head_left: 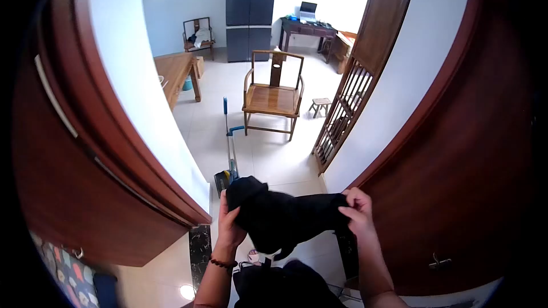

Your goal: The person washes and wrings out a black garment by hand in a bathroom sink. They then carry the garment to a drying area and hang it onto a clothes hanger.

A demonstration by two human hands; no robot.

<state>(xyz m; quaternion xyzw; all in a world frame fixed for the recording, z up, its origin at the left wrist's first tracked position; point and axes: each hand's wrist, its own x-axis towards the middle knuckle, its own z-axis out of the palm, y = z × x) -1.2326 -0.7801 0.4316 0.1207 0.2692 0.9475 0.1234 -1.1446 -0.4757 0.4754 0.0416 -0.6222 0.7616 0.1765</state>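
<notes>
A black cloth item [274,214], perhaps a garment, is stretched between my two hands at the lower middle of the view. My left hand [229,219], with a beaded bracelet at the wrist, grips its left end. Its right end is pinched between the thumb and fingers of my right hand [358,210]. The middle of the cloth sags, and a loose part hangs down. Its exact shape is hard to make out against my dark clothing [285,285].
Wooden doors stand at left [103,194] and right [456,137]. Beyond the doorway are a wooden armchair [273,98], a small stool [321,102], a broom and dustpan [224,181], a wooden table [177,71], a dark fridge [249,14] and a desk [311,28] with a laptop.
</notes>
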